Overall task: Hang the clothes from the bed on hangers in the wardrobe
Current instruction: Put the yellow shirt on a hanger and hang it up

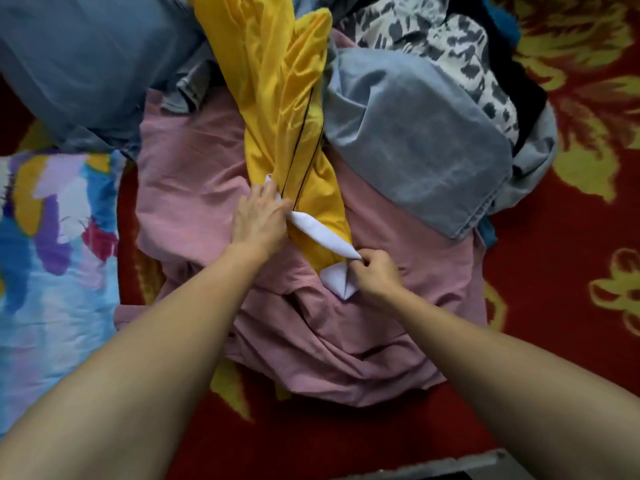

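Yellow shirt (277,98) over pink garment (194,174), jeans (415,150) alongside — left hand (259,220), right hand (375,273) each grip its white collar (322,233).

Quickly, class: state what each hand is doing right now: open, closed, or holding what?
Left hand: closed, gripping the yellow garment beside its white collar.
Right hand: closed, pinching the white collar's end.
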A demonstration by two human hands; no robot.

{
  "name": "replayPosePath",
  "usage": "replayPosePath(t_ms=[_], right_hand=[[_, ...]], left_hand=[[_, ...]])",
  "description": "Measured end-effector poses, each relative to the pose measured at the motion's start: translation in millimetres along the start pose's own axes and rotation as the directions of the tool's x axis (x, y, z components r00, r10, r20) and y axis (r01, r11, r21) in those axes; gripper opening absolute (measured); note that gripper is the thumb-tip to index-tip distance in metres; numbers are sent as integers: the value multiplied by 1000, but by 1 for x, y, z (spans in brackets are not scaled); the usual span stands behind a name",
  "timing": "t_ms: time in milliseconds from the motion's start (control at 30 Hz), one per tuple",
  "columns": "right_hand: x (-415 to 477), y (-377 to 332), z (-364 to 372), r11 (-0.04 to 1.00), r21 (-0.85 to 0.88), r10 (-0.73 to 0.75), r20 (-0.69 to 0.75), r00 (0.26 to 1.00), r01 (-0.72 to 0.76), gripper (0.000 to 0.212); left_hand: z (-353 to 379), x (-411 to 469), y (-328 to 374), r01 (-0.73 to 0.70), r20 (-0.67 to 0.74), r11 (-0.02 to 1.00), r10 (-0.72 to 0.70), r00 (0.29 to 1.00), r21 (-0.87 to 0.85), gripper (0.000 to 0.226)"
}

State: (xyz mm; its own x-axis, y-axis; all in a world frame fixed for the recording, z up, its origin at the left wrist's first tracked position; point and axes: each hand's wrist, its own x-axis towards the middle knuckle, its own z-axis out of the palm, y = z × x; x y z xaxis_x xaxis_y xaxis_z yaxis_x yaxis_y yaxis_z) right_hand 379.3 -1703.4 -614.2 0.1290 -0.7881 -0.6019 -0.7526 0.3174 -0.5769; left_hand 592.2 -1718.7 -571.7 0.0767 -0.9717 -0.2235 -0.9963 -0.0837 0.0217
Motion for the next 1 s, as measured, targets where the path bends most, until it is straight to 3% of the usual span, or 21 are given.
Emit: replayPosePath(t_ms=[133, 333, 433, 533, 633, 700, 800, 867, 900, 1000], right_hand=[[-25, -6, -28, 940, 341, 27, -100, 995, 9, 18], [-59, -76, -119, 826, 563, 167, -205, 964, -24, 16], [-77, -119, -172, 852, 522, 108, -230, 967, 29, 21], [-114, -167, -231, 886, 440, -30, -255, 966, 144, 24], [-162, -207, -290, 884, 390, -221, -138, 965, 258, 23], [-193, -229, -327, 880, 333, -334, -77, 939, 340, 24], [-237, -258, -382, 816, 330, -460, -125, 879, 474, 5], [-258, -270, -413, 768, 326, -507, -216, 835, 551, 9], [-264, -272, -424, 774, 270, -519, -246, 819, 572, 15], [-266, -263, -429, 843, 73, -497, -271, 824, 532, 23]], left_hand=[[-22, -31, -1, -172, -109, 974, 157, 982, -145, 25], [-102, -74, 22, -164, -229, 923, 87, 970, -347, 29], [-167, -81, 29, -181, -298, 886, 51, 953, -426, 35], [-245, -83, 32, -104, -321, 800, -115, 940, -591, 27], [-318, -86, 32, -48, -323, 682, -281, 904, -730, 18], [-362, -92, 33, -68, -346, 631, -329, 878, -773, 20], [-428, -107, 40, -166, -443, 591, -361, 821, -789, 16], [-465, -120, 45, -253, -529, 596, -348, 774, -762, 10], [-478, -129, 47, -307, -575, 614, -301, 761, -727, 18], [-486, -149, 56, -344, -597, 807, -14, 802, -480, 44]])
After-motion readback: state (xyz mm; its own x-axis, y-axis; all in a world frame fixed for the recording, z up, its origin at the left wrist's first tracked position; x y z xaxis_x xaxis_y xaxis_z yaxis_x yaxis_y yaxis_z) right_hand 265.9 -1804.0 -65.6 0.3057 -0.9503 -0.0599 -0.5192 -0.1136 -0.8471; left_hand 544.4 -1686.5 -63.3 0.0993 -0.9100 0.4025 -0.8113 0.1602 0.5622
